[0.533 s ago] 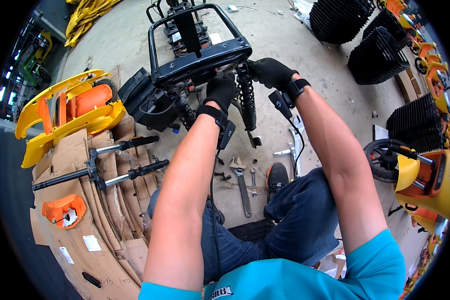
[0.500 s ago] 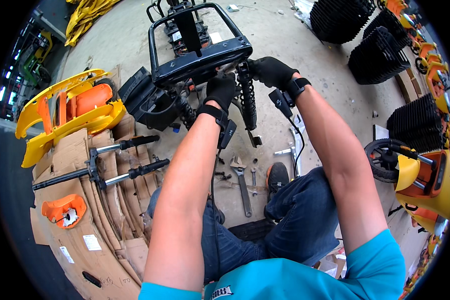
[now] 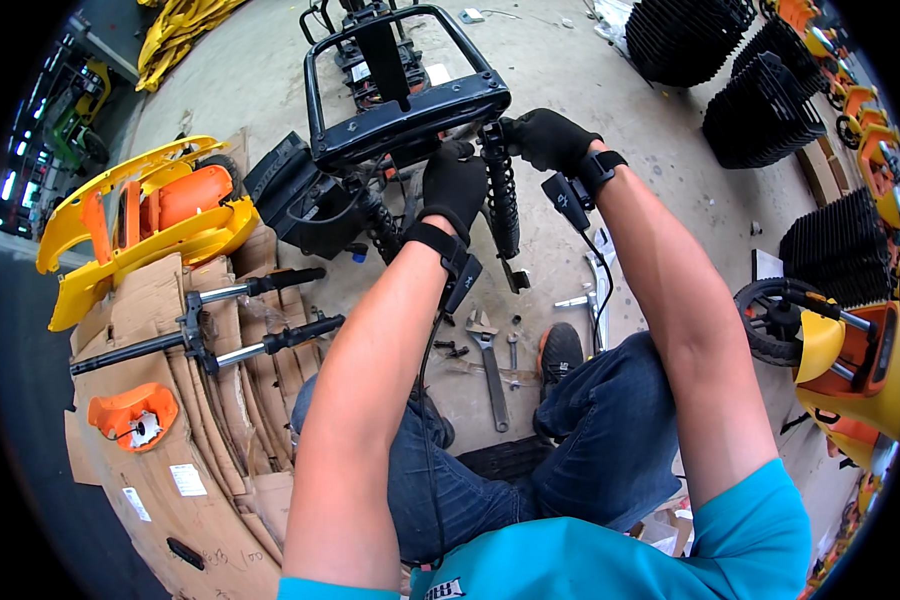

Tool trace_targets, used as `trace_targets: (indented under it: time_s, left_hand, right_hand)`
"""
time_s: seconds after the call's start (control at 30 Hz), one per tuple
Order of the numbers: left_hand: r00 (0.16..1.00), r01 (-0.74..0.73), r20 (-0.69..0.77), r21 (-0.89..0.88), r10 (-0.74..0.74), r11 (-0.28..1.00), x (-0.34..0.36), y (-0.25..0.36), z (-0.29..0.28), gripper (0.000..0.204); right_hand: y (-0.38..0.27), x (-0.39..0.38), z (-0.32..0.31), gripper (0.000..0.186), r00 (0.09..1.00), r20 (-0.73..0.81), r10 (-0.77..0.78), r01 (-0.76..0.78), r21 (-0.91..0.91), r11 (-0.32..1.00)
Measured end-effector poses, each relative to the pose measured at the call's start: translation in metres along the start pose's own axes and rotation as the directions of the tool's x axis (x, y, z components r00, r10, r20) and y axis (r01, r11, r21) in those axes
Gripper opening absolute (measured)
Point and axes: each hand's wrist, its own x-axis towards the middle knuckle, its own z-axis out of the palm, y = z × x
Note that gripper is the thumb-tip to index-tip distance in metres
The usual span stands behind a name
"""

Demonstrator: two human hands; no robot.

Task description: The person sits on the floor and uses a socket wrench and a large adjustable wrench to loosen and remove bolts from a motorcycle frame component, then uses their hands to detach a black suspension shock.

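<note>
A black metal vehicle frame with a looped carrier stands in front of me. Two coil-spring shock absorbers hang under it; the right shock absorber lies between my hands. My left hand, in a black glove, is closed at the inner side of that shock's upper end, under the frame's crossbar. On the outer side, my gloved right hand has its fingers pressed together against the shock's top mount. Whatever small part either hand grips is hidden. The left shock absorber hangs beside a black plastic housing.
On the floor between my feet lie an adjustable wrench, a smaller wrench and several bolts. Flattened cardboard at left carries a front fork, an orange cover and yellow body panels. Stacked black crates stand at right.
The view has shifted slightly. My left hand has turned a little at the shock's upper end, and my right hand keeps its place at the mount.
</note>
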Motion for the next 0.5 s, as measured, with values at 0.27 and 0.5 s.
trace_targets:
  time_s: [0.27,0.5]
  left_hand:
    - [0.986,0.14,0.107,-0.115,-0.128,0.983,-0.023,0.029,-0.004,0.036]
    - [0.929,0.194,0.353,-0.213,-0.11,0.957,-0.02,0.023,-0.003,0.055]
  right_hand:
    - [-0.035,-0.015,0.001,0.039,0.981,0.035,0.19,-0.192,0.276,0.942]
    - [-0.017,-0.013,-0.002,0.047,0.976,0.035,0.215,-0.215,0.3,0.929]
